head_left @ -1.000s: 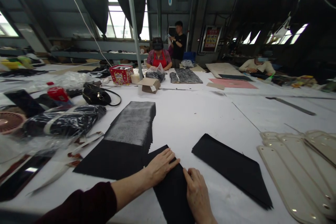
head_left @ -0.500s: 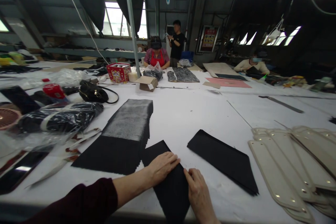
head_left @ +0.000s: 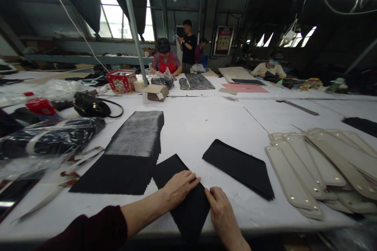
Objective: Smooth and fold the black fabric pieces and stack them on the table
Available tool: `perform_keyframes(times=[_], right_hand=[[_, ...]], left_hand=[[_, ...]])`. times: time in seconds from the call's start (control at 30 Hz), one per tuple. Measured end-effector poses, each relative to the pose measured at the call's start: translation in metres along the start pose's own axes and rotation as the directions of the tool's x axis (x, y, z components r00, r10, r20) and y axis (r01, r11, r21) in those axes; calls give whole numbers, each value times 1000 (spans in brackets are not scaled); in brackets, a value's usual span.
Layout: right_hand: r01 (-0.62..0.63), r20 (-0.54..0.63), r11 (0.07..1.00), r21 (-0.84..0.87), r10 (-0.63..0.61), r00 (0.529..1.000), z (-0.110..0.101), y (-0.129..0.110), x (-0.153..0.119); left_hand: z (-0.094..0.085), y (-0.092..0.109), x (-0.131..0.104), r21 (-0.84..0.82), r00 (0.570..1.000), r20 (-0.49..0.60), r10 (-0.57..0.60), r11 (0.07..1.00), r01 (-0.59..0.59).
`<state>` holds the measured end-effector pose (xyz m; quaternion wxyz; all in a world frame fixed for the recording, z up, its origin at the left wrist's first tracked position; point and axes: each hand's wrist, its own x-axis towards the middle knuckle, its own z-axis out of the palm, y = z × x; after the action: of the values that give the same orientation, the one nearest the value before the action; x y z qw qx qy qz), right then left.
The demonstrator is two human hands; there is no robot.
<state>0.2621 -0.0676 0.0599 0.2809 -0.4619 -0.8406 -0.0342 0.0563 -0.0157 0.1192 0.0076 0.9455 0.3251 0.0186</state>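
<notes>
A folded black fabric piece lies at the near edge of the white table, its lower end over the edge. My left hand rests flat on it, fingers pointing to its right edge. Beside that edge, my right hand pinches the fabric between thumb and curled fingers. To the left is a fanned stack of black pieces with a greyish upper part. Another black stack sits to the right.
Beige panels with rivets cover the right side. A plastic-wrapped bundle, a black handbag and a red-capped bottle are at left. A long blade lies farther back. People are across the table.
The view has turned slightly right, so the table's things appear shifted left. Both hands keep nearly the same place on the fabric. Another person shows in the background.
</notes>
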Motion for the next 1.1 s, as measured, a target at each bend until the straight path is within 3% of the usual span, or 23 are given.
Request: perform_keyframes(times=[0.33,0.57,0.73,0.83,0.97,1.1], right_hand=[[-53,35,997,-53,55,998,-15,-5,-10],[-167,-12,985,-49,167,986,-24,-14,-24],[-238,-72,971,-19,236,969,-25,-17,-31],[-222,-75,975,-6,221,972,-20,-14,-36],[-268,-106,963,33,270,957,-9,-4,-38],[-312,11,948,67,312,950,4,13,-29]], left_hand=[[4,14,3,24,999,-8,51,998,-51],[-2,27,4,32,999,30,34,999,-35],[-8,11,-1,-4,997,27,72,997,-72],[-9,-2,-1,-68,1000,28,5,998,-3],[-13,-7,14,-141,983,51,-178,973,183],[1,-4,29,-116,978,96,-184,974,194]])
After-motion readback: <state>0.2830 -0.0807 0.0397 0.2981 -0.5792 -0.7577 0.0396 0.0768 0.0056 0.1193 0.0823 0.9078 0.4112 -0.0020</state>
